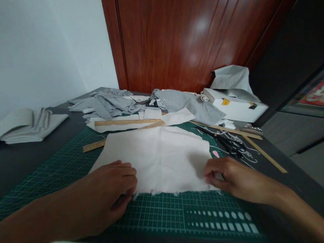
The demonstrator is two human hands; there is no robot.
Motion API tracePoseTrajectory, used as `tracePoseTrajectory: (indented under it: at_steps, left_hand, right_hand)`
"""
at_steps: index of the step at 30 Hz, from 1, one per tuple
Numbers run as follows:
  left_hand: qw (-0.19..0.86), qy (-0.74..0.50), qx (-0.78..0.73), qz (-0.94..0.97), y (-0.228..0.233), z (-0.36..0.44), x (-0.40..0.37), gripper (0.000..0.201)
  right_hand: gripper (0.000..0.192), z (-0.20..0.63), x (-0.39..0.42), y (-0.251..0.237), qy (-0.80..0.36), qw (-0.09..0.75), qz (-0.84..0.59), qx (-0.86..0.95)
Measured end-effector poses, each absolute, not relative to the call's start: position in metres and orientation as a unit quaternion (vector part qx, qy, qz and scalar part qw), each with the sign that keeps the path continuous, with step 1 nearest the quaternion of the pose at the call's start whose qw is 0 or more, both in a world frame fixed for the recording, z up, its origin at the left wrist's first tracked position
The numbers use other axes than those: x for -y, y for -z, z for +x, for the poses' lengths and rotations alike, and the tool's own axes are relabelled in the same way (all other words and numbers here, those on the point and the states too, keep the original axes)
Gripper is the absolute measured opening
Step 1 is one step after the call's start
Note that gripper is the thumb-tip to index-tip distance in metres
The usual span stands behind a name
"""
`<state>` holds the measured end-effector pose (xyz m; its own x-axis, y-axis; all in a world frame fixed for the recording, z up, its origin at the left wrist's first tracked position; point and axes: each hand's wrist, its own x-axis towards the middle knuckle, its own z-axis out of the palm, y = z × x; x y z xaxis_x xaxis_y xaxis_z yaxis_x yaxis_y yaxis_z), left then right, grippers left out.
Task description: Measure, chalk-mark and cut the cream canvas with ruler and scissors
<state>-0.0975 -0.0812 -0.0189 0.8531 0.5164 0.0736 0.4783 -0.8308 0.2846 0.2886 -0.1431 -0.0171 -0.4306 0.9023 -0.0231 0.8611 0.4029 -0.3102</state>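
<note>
A piece of white fabric (163, 157) lies on the green cutting mat (160, 214), its frayed edge toward me. My left hand (116, 188) is closed at the fabric's near left corner, fingers curled over the cloth. At the near right corner, my right hand (223, 172) pinches the fabric's edge between thumb and fingers. A small pink piece (215, 154), perhaps tailor's chalk, sits just beyond my right hand. One end of a wooden ruler (93, 146) sticks out from the fabric's left side.
Grey cloth (110, 104) is heaped at the back, with another wooden ruler (127, 122) before it. Black scissors (224, 142) lie among loose cords on the right. A white box (236, 105) stands at the back right. Folded pale fabric (30, 123) rests at the left.
</note>
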Motion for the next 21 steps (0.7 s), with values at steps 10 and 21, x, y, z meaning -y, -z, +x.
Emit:
tracePoseTrajectory:
  at_steps: [10,21]
  left_hand:
    - [0.110,-0.140,-0.359,0.916,-0.014,0.000,-0.062,0.028]
    - [0.142,-0.002,-0.322,0.936,0.018,0.108,-0.125,0.040]
  right_hand:
    - [0.013,0.415,0.068,0.033,0.070,-0.017,-0.792,0.607]
    - [0.021,0.430,0.062,0.040,0.072,-0.058,-0.783,0.615]
